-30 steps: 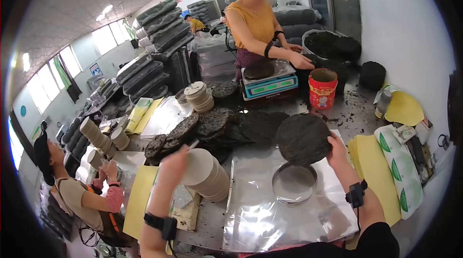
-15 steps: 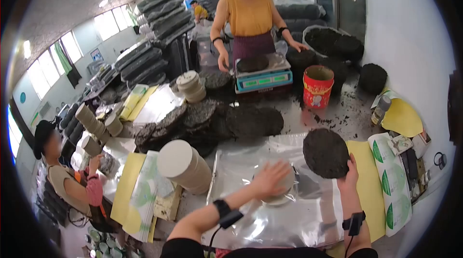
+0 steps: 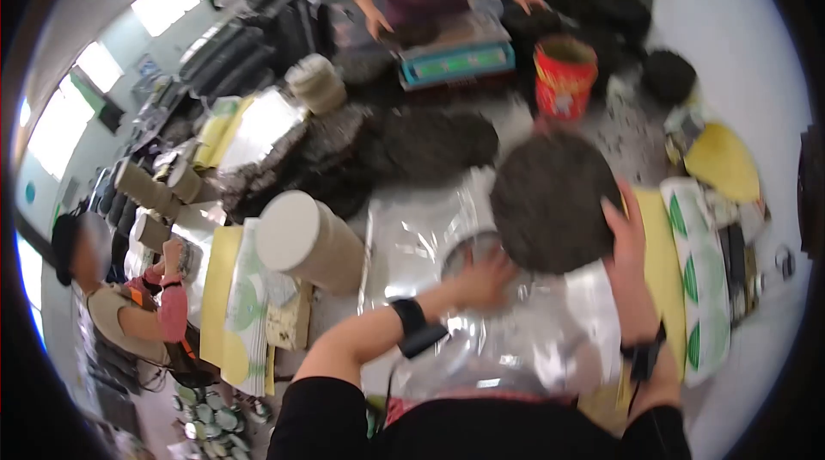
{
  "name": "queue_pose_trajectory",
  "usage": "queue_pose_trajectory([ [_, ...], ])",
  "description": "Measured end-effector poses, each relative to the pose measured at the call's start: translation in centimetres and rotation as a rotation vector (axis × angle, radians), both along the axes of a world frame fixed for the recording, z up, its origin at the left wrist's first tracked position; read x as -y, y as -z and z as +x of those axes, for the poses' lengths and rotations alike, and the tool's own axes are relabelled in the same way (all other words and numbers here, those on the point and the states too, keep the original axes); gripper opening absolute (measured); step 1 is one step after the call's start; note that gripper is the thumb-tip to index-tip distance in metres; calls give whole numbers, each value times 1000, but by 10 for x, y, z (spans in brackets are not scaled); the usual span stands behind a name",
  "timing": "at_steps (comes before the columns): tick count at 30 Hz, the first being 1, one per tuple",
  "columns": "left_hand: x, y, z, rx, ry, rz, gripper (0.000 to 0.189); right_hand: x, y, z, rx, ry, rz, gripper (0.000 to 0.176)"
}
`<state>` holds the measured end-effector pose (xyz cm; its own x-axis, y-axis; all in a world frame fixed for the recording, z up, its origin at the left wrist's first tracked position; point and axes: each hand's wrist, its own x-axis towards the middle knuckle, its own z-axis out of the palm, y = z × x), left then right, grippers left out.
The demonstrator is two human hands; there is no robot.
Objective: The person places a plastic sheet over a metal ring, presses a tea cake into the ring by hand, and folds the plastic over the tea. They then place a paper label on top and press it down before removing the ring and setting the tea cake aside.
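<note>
Right hand (image 3: 627, 232) grips the dark round pressed cake (image 3: 546, 202) by its right edge, fingers closed on the rim, with the cake held tilted just above the round metal ring (image 3: 464, 252). Left hand (image 3: 485, 279) sits at that ring, partly under the cake; blur hides whether it has hold. Below lies a crinkled silver foil sheet (image 3: 524, 348). Adjacent are a stack of white round discs (image 3: 301, 241) to the left and yellow paper (image 3: 666, 245) to the right. Beyond are a heap of dark cakes (image 3: 421, 146), a red bucket (image 3: 563, 73) and a teal scale (image 3: 455, 63), with a co-worker's hand (image 3: 378, 26) beside it.

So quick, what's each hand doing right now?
Left hand: on the metal ring, grip too blurred to tell.
Right hand: holding the dark cake by its edge.
</note>
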<state>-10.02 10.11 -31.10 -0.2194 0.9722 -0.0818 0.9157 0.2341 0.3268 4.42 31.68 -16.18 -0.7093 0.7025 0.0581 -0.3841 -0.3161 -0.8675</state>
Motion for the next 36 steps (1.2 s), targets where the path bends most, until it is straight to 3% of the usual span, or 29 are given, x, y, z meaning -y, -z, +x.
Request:
queue_pose_trajectory([
  [2,1,-21,-46,488,-18,202,43,0,-10,-27,1,-101,-26,47],
  [3,8,-61,-46,778,-279,285,46,-2,-7,-35,33,-150,-11,46],
  [5,24,-142,-46,1396,-797,784,53,9,3,-39,104,-260,55,43],
  [6,36,-160,-39,1435,-674,877,52,18,11,-37,157,-322,105,42],
  [8,57,-77,-30,621,-515,714,51,39,73,-25,325,-318,385,43],
  [9,64,-65,-12,408,-575,567,59,48,97,-19,490,-292,704,45],
  [11,65,-38,7,444,-654,542,56,65,110,-12,670,-106,1295,47],
  [13,64,-40,4,476,-657,582,54,75,68,-15,628,111,1716,50],
  [15,66,-38,0,557,-639,605,53,74,48,-30,415,-150,1643,52],
  [16,64,-40,0,473,-610,590,53,71,44,-39,306,-262,1595,54],
  [18,69,-49,2,306,-545,537,52,71,85,-48,258,-433,1694,58],
  [19,72,-61,1,-144,-410,452,66,70,98,-51,205,-482,1756,60],
  [21,55,-76,-15,104,-72,371,82,63,110,-58,100,-554,1866,66],
  [22,48,-76,-21,239,95,321,90,65,111,-57,202,-636,1862,68],
  [23,40,-68,-21,124,161,206,112,67,108,-57,298,-714,1860,71],
  [24,36,-61,-24,133,169,149,113,69,103,-60,393,-783,1859,74],
  [25,31,-55,-27,142,184,92,115,75,97,-63,524,-891,2057,83],
  [28,11,-50,-26,171,155,-252,123,85,104,-78,825,-1269,1908,97],
  [30,7,-47,-20,83,150,-331,126,85,118,-75,838,-1210,1906,98],
  [36,11,-29,-11,-7,81,-140,123,98,118,-72,935,-1120,2015,96],
])
